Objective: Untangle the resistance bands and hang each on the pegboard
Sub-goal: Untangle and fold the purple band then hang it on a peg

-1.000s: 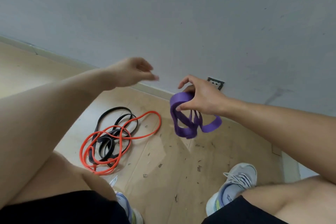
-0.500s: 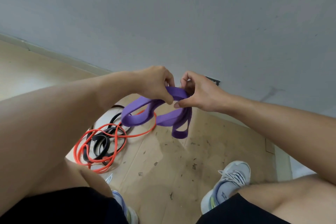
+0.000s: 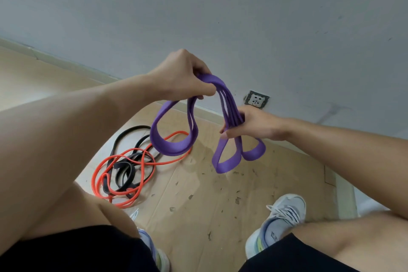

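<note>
A wide purple resistance band (image 3: 174,146) hangs in folded loops between both hands, above the floor. My left hand (image 3: 183,75) grips its upper fold, and a loop droops below it. Lower and to the right, my right hand (image 3: 254,125) pinches several strands together, with two loops dangling under it. On the floor to the left lie a thin orange band (image 3: 141,161) and a black band (image 3: 123,174), tangled together in a pile. No pegboard is in view.
A grey wall (image 3: 265,28) stands straight ahead, with a power socket (image 3: 257,99) low on it near the skirting. The wooden floor (image 3: 198,205) is scuffed. My two sneakers (image 3: 280,216) stand at the bottom of the view, close to the pile.
My left hand came in from empty and took hold of the purple band. The hands then drew apart, left rising and right dropping, spreading the band into separate loops.
</note>
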The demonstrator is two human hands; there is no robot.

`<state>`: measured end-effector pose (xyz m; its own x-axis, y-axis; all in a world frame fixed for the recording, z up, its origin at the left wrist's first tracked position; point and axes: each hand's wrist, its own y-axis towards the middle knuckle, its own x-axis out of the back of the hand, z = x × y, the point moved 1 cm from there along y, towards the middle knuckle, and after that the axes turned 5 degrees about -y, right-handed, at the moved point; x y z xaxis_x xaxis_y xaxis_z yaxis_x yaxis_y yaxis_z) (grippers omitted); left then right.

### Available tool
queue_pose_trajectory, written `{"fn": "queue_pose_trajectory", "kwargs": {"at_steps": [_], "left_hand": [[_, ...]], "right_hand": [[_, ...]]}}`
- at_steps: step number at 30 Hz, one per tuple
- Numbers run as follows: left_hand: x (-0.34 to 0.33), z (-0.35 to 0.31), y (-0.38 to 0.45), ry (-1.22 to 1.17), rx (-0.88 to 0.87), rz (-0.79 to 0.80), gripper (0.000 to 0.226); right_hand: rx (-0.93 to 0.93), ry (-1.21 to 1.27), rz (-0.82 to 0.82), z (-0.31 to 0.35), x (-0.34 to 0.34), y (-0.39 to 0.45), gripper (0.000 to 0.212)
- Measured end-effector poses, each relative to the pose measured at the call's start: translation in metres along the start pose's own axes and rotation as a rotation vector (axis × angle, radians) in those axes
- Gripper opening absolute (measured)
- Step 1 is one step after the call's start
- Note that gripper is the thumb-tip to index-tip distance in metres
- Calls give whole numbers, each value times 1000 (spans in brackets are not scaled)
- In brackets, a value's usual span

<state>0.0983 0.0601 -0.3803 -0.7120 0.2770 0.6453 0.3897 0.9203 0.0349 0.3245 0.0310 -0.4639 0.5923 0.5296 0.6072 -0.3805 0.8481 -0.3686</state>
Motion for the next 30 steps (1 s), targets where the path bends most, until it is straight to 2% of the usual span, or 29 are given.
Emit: {"fn": "queue_pose_trajectory", "kwargs": {"at_steps": [3, 6, 7, 9, 11, 17, 20, 24, 25, 28, 30], "left_hand": [[4, 7, 2, -24, 47, -58, 13], [10, 18, 9, -24, 122, -86, 17], [12, 23, 11, -12, 146, -75, 18], [15, 32, 14, 44, 176, -30, 18], [18, 39, 14, 114, 165, 47, 15], [19, 39, 6, 307, 113, 295, 36], [20, 36, 9, 328, 88, 273, 34], [23, 33, 11, 284, 64, 242, 31], [23, 33, 11, 282, 61, 238, 30], [23, 36, 9, 280, 75, 228, 28], [23, 39, 8, 271, 92, 227, 29]], "right_hand": [[-13, 188, 76, 3, 2, 0, 16], [-23, 322, 120, 5, 6, 2, 8], [-18, 329, 126, 6, 7, 2, 14], [-35, 321, 136, 7, 8, 2, 36], [-42, 282, 137, 7, 8, 1, 41], [-66, 100, 156, -9, 13, 0, 30], [-51, 58, 157, -9, 13, -1, 7], [-35, 16, 127, -11, 12, 3, 8], [-39, 11, 107, -11, 11, 4, 12], [-56, 2, 26, -13, 10, 5, 39], [-50, -19, 0, -14, 10, 6, 45]]}}
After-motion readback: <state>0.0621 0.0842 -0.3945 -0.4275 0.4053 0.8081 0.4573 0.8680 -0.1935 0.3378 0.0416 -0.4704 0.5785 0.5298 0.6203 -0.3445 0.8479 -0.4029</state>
